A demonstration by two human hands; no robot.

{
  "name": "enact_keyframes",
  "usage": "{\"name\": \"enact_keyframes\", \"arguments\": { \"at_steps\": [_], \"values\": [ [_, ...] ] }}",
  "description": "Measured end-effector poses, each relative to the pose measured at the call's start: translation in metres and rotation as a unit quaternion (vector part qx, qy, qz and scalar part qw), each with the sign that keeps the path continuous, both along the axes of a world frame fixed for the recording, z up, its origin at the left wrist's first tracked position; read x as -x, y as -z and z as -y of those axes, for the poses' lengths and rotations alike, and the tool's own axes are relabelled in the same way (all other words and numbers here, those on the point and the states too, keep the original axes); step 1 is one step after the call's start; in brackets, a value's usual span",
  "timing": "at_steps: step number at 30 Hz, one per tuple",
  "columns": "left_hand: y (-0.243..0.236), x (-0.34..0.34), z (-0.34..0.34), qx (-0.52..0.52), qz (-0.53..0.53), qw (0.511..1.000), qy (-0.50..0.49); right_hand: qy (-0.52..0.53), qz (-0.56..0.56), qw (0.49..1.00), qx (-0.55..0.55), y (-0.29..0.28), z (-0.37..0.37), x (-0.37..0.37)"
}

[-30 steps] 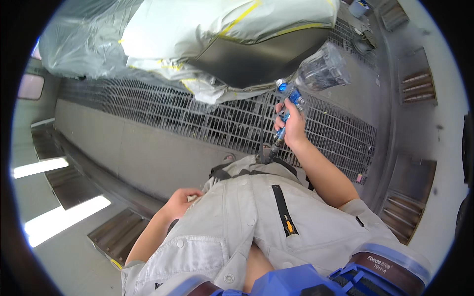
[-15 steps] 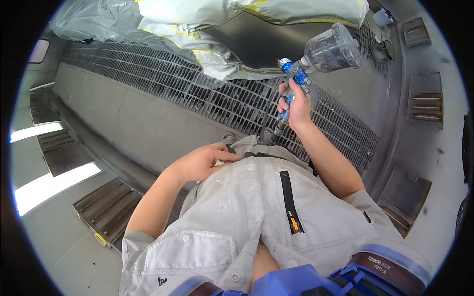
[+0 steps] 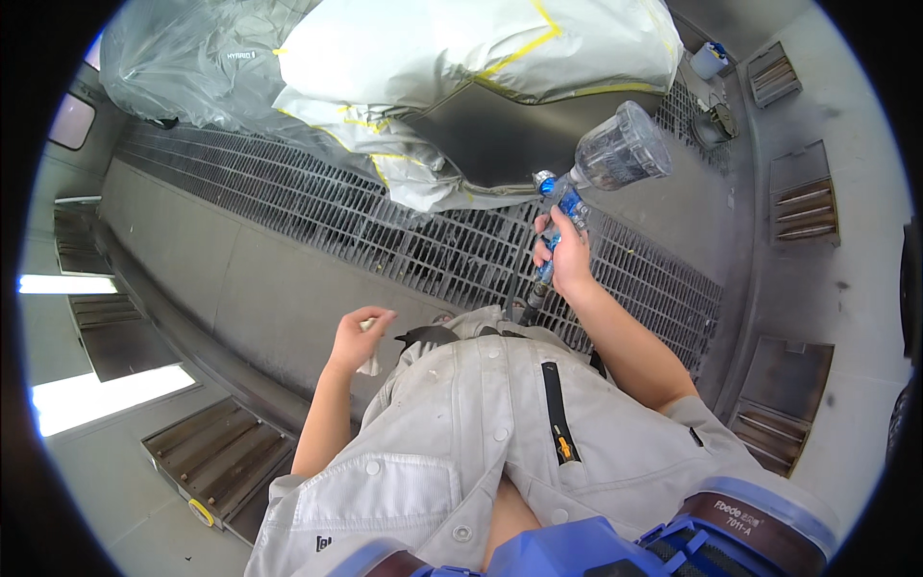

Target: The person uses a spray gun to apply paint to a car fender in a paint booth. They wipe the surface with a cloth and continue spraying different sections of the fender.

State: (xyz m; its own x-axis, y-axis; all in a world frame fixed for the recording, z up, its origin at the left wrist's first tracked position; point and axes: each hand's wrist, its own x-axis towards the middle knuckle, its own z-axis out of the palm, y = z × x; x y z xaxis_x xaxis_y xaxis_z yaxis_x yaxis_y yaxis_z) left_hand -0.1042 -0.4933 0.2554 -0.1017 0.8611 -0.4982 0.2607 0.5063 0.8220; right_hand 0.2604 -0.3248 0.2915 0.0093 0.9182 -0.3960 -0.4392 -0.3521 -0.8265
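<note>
Carefully | our right hand [image 3: 569,258] encircles the spray gun [image 3: 569,203] | our half-curled left hand [image 3: 358,337] holds a pale wad [image 3: 370,364] | we should hold the cup [image 3: 620,152] off the panel [image 3: 514,130]

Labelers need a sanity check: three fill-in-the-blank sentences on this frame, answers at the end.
1. While the right hand grips the spray gun, the whitish thing is in the ____ hand.
2. The tape on the white sheeting is ____.
3. The zipper strip on the pale grey jacket is ____.
Missing words: left; yellow; black.
</note>
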Motion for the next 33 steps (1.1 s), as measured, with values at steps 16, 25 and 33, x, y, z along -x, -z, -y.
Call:
{"name": "enact_keyframes", "arguments": {
  "at_steps": [16,25,33],
  "values": [
    [0.195,0.14,0.157,0.233,-0.17,0.957,0.03,0.043,-0.003,0.999,0.014,-0.008,0.029,0.038],
    [0.215,0.137,0.106,0.191,-0.156,0.968,0.047,-0.013,-0.017,1.0,0.006,0.005,0.059,0.055],
    [0.205,0.087,0.105,0.22,-0.158,0.956,0.114,0.003,0.006,1.0,0.023,0.0,0.064,0.04]
  ]
}}
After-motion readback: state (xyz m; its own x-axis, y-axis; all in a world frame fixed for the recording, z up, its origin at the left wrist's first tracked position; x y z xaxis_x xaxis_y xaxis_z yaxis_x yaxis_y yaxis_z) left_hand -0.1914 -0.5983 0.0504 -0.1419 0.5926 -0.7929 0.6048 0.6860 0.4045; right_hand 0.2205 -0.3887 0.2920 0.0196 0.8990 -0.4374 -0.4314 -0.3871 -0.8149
